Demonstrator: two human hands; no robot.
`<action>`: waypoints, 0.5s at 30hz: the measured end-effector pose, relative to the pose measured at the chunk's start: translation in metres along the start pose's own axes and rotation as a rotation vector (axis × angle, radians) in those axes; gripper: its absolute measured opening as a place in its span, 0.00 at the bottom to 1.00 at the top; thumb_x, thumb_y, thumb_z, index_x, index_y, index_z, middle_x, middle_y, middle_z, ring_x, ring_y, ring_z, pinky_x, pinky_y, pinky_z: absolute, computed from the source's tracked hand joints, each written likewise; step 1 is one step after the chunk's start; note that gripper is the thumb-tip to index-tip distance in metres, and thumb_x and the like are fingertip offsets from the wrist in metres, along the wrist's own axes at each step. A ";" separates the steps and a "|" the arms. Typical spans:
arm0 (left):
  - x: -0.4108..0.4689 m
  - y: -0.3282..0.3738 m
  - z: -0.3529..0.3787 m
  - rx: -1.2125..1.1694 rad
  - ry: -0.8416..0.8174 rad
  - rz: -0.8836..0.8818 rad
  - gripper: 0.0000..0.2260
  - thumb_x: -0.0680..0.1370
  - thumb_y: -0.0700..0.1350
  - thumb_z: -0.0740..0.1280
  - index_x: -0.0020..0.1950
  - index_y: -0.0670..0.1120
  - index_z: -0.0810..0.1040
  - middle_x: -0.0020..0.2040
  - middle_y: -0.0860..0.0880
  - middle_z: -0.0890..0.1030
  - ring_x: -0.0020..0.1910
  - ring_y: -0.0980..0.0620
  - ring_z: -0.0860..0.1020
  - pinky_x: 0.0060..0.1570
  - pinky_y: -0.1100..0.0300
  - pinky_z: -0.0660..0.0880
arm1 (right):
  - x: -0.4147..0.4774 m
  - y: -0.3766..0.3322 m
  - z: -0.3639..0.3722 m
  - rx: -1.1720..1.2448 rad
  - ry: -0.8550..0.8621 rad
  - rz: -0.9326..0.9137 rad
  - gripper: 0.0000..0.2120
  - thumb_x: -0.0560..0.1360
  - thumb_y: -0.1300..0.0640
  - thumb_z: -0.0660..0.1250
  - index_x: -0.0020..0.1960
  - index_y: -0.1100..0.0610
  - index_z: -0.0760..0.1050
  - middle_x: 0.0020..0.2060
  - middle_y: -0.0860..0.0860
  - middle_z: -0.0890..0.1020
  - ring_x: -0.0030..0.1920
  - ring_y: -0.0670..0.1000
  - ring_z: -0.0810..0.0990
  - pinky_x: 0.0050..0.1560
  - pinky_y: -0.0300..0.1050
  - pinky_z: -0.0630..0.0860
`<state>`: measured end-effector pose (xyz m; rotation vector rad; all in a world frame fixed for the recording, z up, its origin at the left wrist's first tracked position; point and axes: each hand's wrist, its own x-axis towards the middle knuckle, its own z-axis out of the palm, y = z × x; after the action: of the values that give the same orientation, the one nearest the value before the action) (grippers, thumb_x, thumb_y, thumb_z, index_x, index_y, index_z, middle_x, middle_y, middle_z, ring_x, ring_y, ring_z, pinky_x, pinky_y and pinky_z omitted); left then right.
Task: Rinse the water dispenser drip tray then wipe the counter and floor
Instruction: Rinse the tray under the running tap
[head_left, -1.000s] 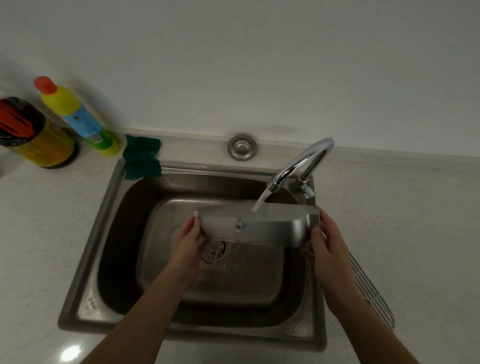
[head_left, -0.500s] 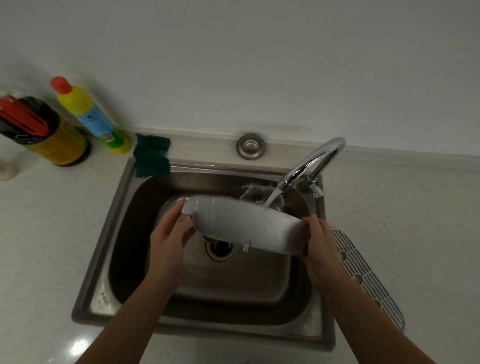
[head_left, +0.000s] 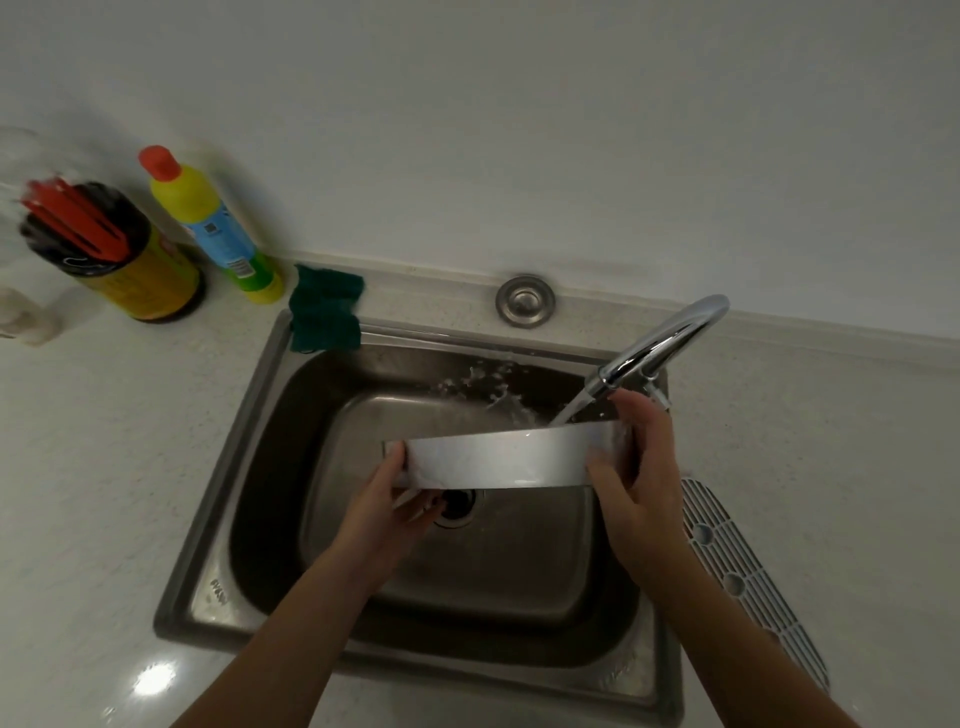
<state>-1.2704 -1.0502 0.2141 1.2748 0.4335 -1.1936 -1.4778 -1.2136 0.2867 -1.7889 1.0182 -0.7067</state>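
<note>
Drip tray: the grey drip tray (head_left: 506, 460) is held over the sink (head_left: 249, 467) basin, above the drain (head_left: 460, 506), turned up on edge.
Long axis: it runs left to right between the two hands, the right end a little higher and farther from the person.
Left hand: the left hand (head_left: 395, 501) is clamped on the tray's left end, thumb on the near face.
Right hand: the right hand (head_left: 641, 467) is closed around the right end, fingers wrapped over the top edge.
Water: the faucet (head_left: 657, 345) arches just above the right hand; its stream strikes behind the tray's right end and splashes on the back wall.
Room: open basin lies below and left of the left hand.
Grille: a slotted grille (head_left: 743, 582) lies on the counter (head_left: 104, 467) just right of the right forearm.
Far left: a green scouring pad (head_left: 324, 314), a yellow bottle (head_left: 213, 223) and a dark canister (head_left: 111, 254) stand well beyond the left hand.
</note>
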 end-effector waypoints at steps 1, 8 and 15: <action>0.002 -0.002 0.003 -0.025 -0.032 -0.031 0.26 0.69 0.62 0.77 0.63 0.55 0.77 0.68 0.40 0.77 0.62 0.38 0.81 0.50 0.45 0.84 | -0.003 0.000 -0.003 -0.005 -0.011 -0.039 0.31 0.75 0.58 0.67 0.76 0.52 0.63 0.66 0.34 0.71 0.66 0.41 0.74 0.62 0.30 0.72; 0.022 -0.006 0.026 -0.122 -0.166 -0.112 0.32 0.68 0.51 0.79 0.70 0.46 0.76 0.59 0.38 0.86 0.55 0.38 0.86 0.47 0.46 0.84 | -0.020 0.010 -0.023 -0.079 -0.044 -0.183 0.38 0.70 0.57 0.69 0.78 0.56 0.61 0.64 0.43 0.73 0.60 0.43 0.77 0.58 0.30 0.74; 0.017 0.025 0.024 0.106 -0.228 0.254 0.21 0.74 0.48 0.74 0.68 0.54 0.79 0.67 0.39 0.79 0.57 0.40 0.84 0.46 0.52 0.83 | -0.031 0.035 -0.033 -0.082 -0.174 0.081 0.40 0.71 0.55 0.76 0.77 0.40 0.61 0.68 0.35 0.72 0.68 0.41 0.74 0.64 0.44 0.77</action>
<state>-1.2506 -1.0828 0.2204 1.2256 0.0393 -1.1397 -1.5313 -1.2093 0.2666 -1.8338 1.0076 -0.4570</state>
